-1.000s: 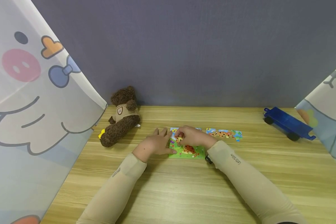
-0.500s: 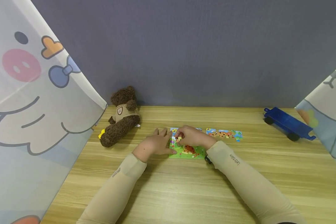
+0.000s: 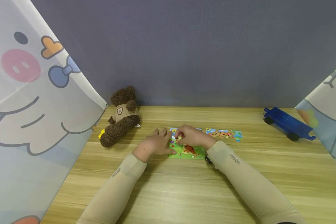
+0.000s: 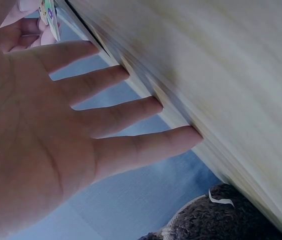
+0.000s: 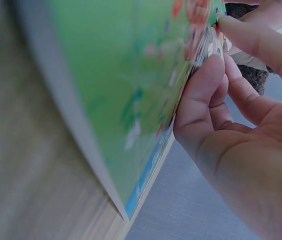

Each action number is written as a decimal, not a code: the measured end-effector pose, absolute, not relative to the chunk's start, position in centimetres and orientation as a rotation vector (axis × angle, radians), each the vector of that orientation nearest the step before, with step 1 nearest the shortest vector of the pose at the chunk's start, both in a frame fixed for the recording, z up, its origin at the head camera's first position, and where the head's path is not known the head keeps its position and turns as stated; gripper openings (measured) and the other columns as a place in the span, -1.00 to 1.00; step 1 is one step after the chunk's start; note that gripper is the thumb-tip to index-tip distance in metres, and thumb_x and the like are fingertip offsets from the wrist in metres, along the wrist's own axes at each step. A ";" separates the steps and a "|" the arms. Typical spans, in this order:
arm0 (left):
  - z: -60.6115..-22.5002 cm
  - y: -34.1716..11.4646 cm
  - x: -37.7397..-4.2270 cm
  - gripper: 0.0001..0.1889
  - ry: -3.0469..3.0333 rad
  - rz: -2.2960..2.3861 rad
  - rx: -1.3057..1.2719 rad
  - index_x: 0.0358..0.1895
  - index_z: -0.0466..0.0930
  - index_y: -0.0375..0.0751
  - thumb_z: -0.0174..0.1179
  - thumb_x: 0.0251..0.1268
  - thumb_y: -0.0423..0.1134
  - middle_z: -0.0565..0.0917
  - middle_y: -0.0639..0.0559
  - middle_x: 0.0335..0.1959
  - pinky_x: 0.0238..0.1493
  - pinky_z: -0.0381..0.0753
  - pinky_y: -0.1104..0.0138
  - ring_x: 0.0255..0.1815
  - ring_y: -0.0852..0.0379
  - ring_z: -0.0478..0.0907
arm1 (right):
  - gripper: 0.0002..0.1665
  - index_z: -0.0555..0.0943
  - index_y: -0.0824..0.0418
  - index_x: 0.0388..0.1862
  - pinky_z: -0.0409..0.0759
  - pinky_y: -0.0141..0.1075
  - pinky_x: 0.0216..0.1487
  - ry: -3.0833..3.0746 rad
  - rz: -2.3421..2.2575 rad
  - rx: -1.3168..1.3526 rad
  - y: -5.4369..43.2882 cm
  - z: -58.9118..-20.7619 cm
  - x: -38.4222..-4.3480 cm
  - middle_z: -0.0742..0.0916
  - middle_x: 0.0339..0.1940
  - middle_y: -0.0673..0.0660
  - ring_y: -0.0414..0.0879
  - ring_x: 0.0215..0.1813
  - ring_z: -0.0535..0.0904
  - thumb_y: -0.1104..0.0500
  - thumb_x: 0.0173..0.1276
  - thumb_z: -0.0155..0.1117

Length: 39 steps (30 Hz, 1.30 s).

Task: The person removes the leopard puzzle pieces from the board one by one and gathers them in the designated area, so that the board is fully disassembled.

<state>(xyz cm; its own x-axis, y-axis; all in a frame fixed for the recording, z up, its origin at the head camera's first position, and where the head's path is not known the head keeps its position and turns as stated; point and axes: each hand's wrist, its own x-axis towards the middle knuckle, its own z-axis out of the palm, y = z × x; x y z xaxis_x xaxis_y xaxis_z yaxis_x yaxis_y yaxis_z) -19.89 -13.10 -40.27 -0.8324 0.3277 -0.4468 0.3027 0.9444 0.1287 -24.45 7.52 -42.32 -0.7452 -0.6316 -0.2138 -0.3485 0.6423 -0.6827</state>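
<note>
A jigsaw puzzle board [image 3: 200, 151] with a spotted leopard on green grass lies on the table under both hands. My right hand [image 3: 194, 137] pinches a small puzzle piece [image 3: 179, 139] between thumb and fingers, over the upper left part of the board. In the left wrist view the piece [image 4: 52, 19] shows its printed face edge-on. My left hand [image 3: 157, 144] is spread at the board's left side, its thumb reaching over the lower left edge. The right hand covers much of the board's upper part.
Joined-looking leopard puzzle pieces [image 3: 222, 134] lie right of the board. A brown teddy bear [image 3: 125, 116] leans at the back left, a yellow object [image 3: 101, 133] beside it. On the right stands a blue toy trailer [image 3: 288, 122]. A grey wall [image 3: 196, 56] closes the back.
The puzzle piece in my right fingers has turned slightly as the fingertips shifted over the same spot. My left hand has stayed in place.
</note>
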 end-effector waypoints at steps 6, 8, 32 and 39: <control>-40.3 -13.1 -19.9 0.09 2.618 0.071 0.449 0.80 -0.13 0.05 0.13 0.43 0.49 -0.14 -0.11 0.84 0.55 0.23 -0.53 0.79 -0.49 -0.19 | -0.84 0.66 0.13 -0.01 0.56 -0.25 -0.07 2.419 -0.892 -0.819 7.6 -42.3 -24.4 0.62 -0.03 0.12 -0.07 -0.09 0.50 0.14 0.54 0.41; -40.3 -13.1 -19.9 0.09 2.618 0.072 0.449 0.80 -0.13 0.05 0.13 0.43 0.49 -0.14 -0.11 0.84 0.55 0.23 -0.53 0.79 -0.49 -0.18 | -0.86 0.66 0.12 -0.01 0.56 -0.26 -0.07 2.421 -0.891 -0.839 7.7 -42.3 -24.3 0.62 -0.05 0.11 -0.08 -0.09 0.51 0.13 0.55 0.39; -40.4 -13.1 -19.9 0.10 2.623 0.062 0.449 0.80 -0.11 0.01 0.13 0.42 0.51 -0.13 -0.12 0.84 0.53 0.29 -0.50 0.79 -0.50 -0.15 | -0.87 0.64 0.11 0.07 0.63 -0.26 -0.11 2.289 -1.009 -0.808 8.1 -42.0 -24.6 0.73 -0.04 0.09 -0.10 -0.12 0.62 0.17 0.63 0.28; -40.2 -13.0 -19.9 0.10 2.628 0.061 0.452 0.80 -0.10 -0.01 0.14 0.42 0.50 -0.12 -0.13 0.84 0.53 0.30 -0.50 0.78 -0.51 -0.14 | -0.86 0.64 0.14 0.08 0.62 -0.28 -0.16 2.259 -1.039 -0.785 8.2 -41.9 -24.6 0.73 -0.06 0.10 -0.10 -0.18 0.62 0.18 0.64 0.26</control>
